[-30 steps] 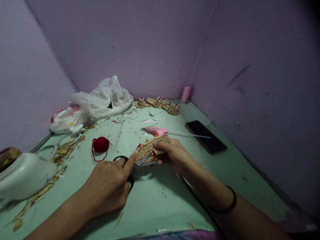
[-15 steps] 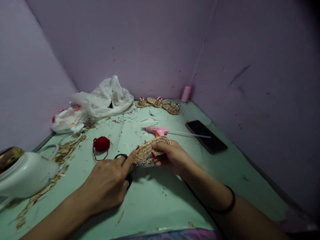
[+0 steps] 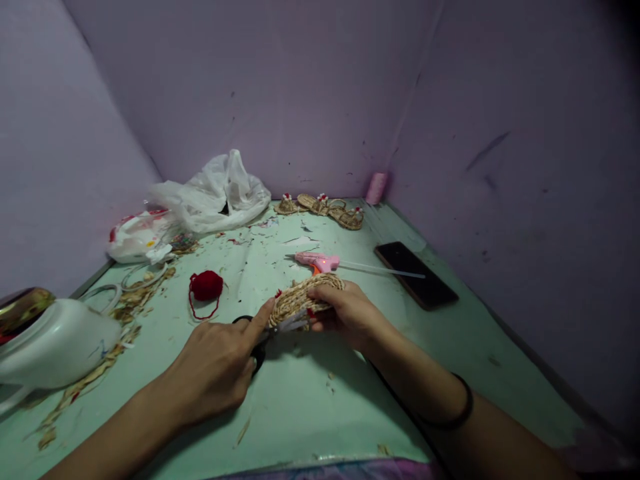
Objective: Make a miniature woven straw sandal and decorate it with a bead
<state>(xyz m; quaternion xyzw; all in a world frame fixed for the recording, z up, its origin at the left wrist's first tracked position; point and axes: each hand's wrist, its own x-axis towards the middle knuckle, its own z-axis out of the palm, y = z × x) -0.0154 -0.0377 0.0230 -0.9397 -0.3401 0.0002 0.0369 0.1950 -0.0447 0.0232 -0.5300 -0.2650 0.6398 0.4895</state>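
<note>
2 bare hands meet over the middle of the table [image 3: 320, 427], both occupied. The left hand [image 3: 217, 363] is curled around the black handles of a pair of scissors [image 3: 294, 321], its index finger stretched out to the left end of a woven straw piece [image 3: 295, 297]. The right hand [image 3: 350, 315] holds that piece by its right end, thumb on top and fingers beneath. The scissor blades lie along the side of the piece that faces the table's near edge, tips close to the right hand's fingers; they are too blurred to tell how far apart they stand. A red tuft [image 3: 279, 293] shows at the left end of the straw.

Just beyond the piece, toward the far edge, lies a pink glue gun [image 3: 317, 260], a clear glue stick [image 3: 361, 267] running from it across a dark phone [image 3: 420, 290] near the right edge. Left of the hands sits a ball of red yarn [image 3: 207, 285]. Along the far edge are small woven slippers [image 3: 345, 215] with 3 red-and-white ornaments, and a pink spool [image 3: 377, 188] stands in the far right corner. A crumpled white plastic bag [image 3: 215, 200] fills the far left corner; dry straw scraps [image 3: 75, 393] and a white vessel [image 3: 60, 347] lie by the left edge.
</note>
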